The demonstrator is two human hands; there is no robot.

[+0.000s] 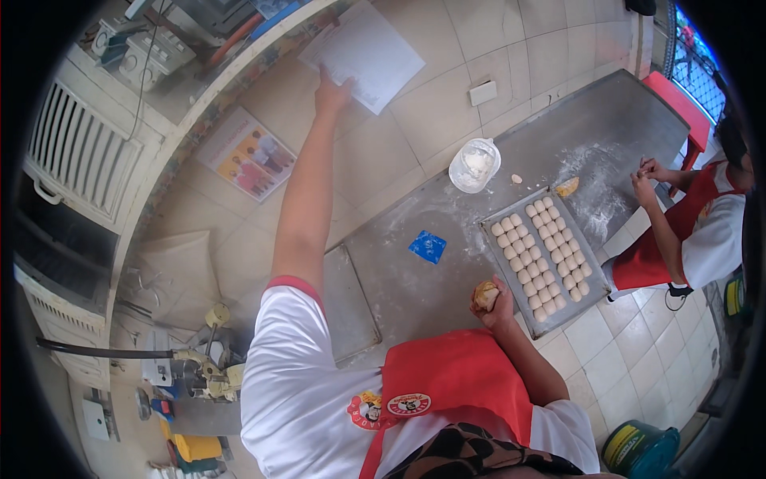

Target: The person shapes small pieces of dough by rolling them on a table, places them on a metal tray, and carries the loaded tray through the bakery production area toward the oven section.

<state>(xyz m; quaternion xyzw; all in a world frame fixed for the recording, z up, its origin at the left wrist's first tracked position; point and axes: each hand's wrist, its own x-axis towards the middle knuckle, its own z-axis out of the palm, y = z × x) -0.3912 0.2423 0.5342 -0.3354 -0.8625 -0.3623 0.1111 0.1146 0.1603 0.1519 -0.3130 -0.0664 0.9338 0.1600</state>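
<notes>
Pale wall tiles [447, 48] rise behind a flour-dusted steel table [383, 279]. From my remote seat I see the left hand [333, 96] stretched to a printed paper sheet [379, 60] on the wall — forefinger extended over it, though I can't tell whether the others pinch it. The right hand [500, 306] curls its fingers around a golden-brown piece of bread [484, 296], just beside the metal tray [589, 302] of dough balls [531, 263].

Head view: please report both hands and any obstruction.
Left hand at white paper sheet. Right hand holds bread piece. Metal tray of dough balls beside right hand; neither hand visibly blocked.
</notes>
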